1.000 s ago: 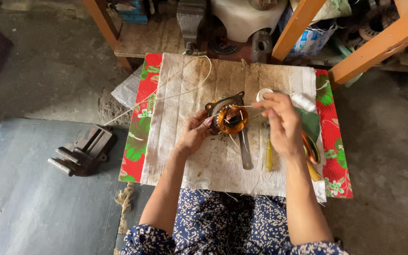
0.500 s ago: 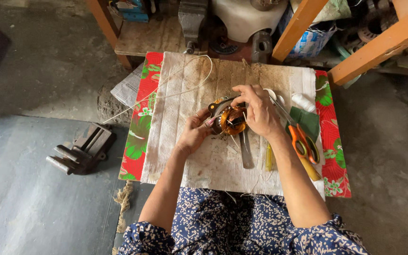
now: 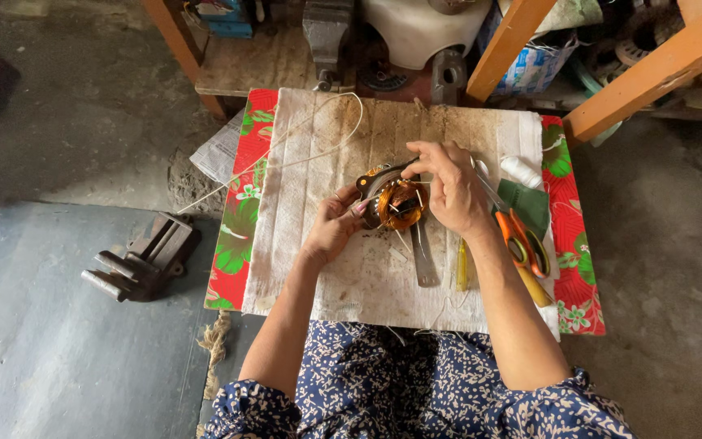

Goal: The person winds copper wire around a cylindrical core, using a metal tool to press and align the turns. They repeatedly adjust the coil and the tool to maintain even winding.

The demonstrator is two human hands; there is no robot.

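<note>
On the white cloth [image 3: 327, 268] over the low desk, the copper-wound coil [image 3: 396, 203] is now gripped by the left hand [image 3: 333, 228] and pinched by the right hand [image 3: 448, 187], brought back from the thread spool [image 3: 520, 171].

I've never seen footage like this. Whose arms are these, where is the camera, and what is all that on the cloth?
There is no machine here: these are one person's two bare arms, filmed by a camera worn on their head and looking down, so the view is what they see. They sit at a low board covered by a white cloth over a red flowered one. The left hand steadies a round coil of copper wire from its side; the right hand grips it from above. Beside the right forearm lie orange-handled scissors, a white spool and a flat metal tool. A pale cord trails across the cloth. On the floor to the left sits a small bench vise.
</note>
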